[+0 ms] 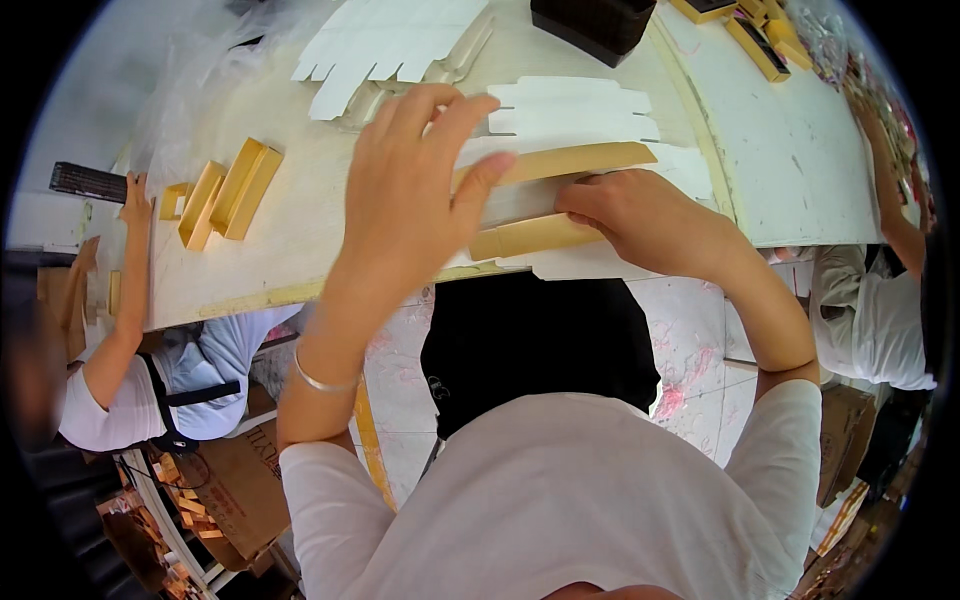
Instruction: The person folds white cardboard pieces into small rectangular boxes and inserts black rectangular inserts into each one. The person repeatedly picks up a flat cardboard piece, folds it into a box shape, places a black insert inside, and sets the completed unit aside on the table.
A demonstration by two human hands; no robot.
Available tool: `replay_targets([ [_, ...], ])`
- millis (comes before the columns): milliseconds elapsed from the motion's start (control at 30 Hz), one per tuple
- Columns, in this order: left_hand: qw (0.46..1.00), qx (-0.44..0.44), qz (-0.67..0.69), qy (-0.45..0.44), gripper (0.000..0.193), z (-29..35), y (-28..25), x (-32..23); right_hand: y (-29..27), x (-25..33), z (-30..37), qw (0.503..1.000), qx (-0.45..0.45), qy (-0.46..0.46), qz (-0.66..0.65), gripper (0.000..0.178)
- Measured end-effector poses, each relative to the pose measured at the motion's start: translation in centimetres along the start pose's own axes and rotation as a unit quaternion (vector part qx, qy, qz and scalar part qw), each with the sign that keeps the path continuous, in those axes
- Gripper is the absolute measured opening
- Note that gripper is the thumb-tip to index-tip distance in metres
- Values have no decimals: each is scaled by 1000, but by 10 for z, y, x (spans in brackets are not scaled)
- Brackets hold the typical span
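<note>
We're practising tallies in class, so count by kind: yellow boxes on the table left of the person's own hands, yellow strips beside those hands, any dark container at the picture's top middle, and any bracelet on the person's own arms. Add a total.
Yellow boxes: 3
Yellow strips: 2
Dark container: 1
Bracelet: 1
Total: 7

Dark printed lettering runs sideways on the brown cardboard carton, well below and left of your left hand. Nearer you than that hand, a pale emblem, too small to read, marks your black garment.
</note>
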State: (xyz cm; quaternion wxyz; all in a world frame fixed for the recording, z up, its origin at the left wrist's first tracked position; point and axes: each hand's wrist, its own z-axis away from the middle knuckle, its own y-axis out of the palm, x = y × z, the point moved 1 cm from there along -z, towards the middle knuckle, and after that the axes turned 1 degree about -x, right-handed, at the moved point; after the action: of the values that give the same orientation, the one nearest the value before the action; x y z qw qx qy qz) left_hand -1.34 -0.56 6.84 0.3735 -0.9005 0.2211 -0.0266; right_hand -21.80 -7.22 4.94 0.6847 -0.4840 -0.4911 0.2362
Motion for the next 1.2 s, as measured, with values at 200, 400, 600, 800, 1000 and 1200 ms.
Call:
replay_targets([
  [200, 871, 320, 286, -239, 32, 0, 12, 17, 19, 20, 14, 967, -148, -156, 135, 11],
  [400, 935, 165, 294, -110, 34, 12, -9, -17, 2, 19, 26, 907, -279, -173, 265, 25],
  [600, 921, 239, 274, -138, 23, 44, 19, -23, 29, 5, 30, 968, -149, -190, 72, 34],
  [800, 840, 344, 402, -121, 40, 42, -2, -9, 41, -6, 38, 961, -191, -159, -122, 26],
  [1000, 905, 271, 317, -83, 36, 47, 13, -15, 46, 4, 25, 957, -222, -121, -143, 23],
  [1200, 932, 189, 303, -67, 14, 48, 32, -34, 34, 15, 29, 963, -133, -15, -235, 32],
])
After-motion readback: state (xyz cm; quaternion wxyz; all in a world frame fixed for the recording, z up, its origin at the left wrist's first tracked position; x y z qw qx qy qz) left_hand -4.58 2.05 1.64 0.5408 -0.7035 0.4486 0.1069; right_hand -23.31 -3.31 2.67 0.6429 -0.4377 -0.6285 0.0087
